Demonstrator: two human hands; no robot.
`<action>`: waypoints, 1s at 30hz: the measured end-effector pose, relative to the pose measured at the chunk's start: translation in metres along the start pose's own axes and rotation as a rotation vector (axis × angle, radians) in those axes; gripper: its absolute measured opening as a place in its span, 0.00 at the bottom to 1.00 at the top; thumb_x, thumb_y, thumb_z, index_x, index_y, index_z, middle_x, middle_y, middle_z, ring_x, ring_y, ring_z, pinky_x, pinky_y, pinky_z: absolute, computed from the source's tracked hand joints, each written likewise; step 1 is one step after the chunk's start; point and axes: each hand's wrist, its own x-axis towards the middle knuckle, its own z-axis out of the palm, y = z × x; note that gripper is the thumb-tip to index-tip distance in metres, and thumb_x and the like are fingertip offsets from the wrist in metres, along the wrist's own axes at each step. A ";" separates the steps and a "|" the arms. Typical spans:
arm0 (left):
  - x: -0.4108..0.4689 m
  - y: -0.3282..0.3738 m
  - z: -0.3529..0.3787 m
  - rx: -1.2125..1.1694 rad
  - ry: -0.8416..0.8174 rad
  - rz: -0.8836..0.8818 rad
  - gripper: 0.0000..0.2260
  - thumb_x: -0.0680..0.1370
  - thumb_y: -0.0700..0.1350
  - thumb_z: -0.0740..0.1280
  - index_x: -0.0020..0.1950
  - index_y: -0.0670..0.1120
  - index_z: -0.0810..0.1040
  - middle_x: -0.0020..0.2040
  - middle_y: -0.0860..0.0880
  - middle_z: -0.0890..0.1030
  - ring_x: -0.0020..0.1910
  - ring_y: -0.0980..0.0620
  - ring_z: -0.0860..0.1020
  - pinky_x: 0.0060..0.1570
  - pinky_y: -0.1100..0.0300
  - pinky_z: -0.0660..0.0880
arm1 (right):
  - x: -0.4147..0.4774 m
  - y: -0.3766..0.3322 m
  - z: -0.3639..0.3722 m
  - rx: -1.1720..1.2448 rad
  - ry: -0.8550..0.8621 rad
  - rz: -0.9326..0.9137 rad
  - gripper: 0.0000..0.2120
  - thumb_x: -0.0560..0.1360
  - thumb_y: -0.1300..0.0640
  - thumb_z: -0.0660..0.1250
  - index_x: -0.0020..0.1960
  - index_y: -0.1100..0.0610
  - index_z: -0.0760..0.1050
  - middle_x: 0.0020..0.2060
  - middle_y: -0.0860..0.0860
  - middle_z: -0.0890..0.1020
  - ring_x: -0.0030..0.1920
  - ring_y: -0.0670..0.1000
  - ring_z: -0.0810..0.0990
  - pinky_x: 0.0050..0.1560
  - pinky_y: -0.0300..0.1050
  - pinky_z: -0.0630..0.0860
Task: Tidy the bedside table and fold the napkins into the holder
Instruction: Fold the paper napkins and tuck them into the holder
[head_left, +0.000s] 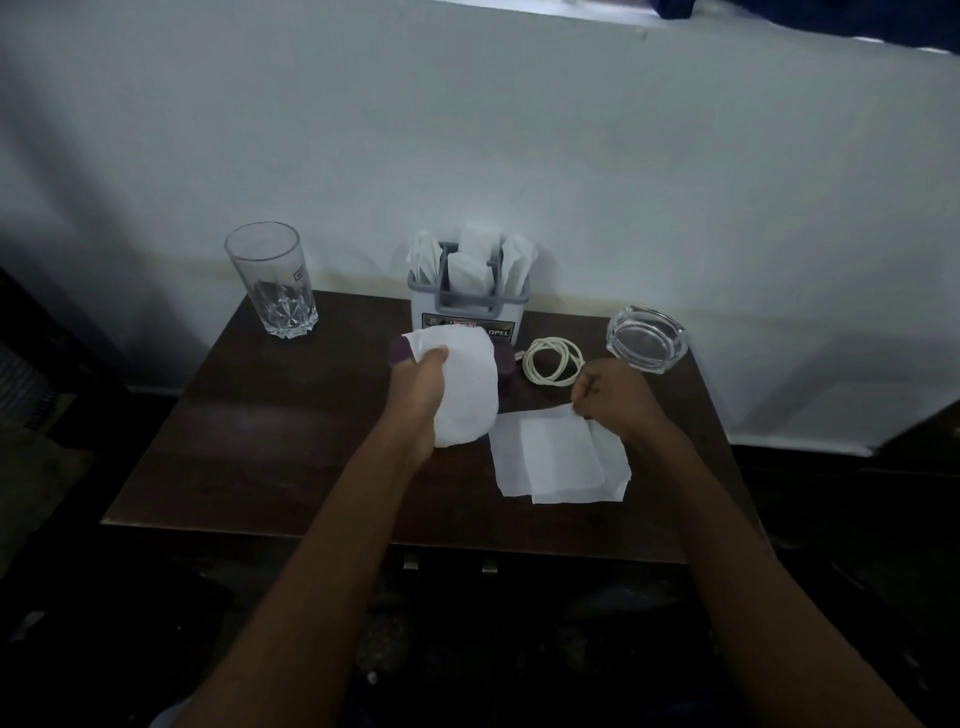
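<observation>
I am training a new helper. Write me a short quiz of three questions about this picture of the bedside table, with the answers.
1. True or false: the left hand holds a white napkin.
2. Which thing lies nearest the right hand? A) drinking glass B) coiled white cord C) napkin holder
3. Fill in: the right hand pinches a corner of the flat napkins, which lie on the ____.

Key: 1 true; 2 B; 3 table.
</observation>
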 end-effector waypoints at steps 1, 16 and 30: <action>0.000 0.000 0.000 0.003 0.005 0.005 0.17 0.81 0.47 0.57 0.69 0.44 0.67 0.56 0.44 0.74 0.47 0.47 0.73 0.38 0.55 0.72 | -0.001 -0.003 -0.005 0.039 -0.001 -0.017 0.13 0.66 0.72 0.66 0.30 0.56 0.72 0.31 0.56 0.79 0.33 0.53 0.78 0.39 0.46 0.76; 0.004 -0.001 0.001 0.045 0.030 0.047 0.18 0.81 0.47 0.57 0.70 0.43 0.67 0.64 0.43 0.74 0.50 0.46 0.72 0.40 0.55 0.71 | 0.003 0.009 0.005 -0.027 -0.028 0.035 0.12 0.67 0.69 0.68 0.30 0.55 0.74 0.33 0.52 0.80 0.36 0.49 0.77 0.38 0.40 0.73; 0.005 -0.001 0.000 0.093 0.041 0.115 0.17 0.81 0.47 0.57 0.68 0.42 0.68 0.63 0.42 0.74 0.51 0.47 0.72 0.45 0.55 0.70 | -0.028 -0.062 -0.059 0.159 -0.058 -0.272 0.10 0.68 0.74 0.64 0.43 0.62 0.79 0.36 0.55 0.80 0.36 0.48 0.76 0.36 0.31 0.72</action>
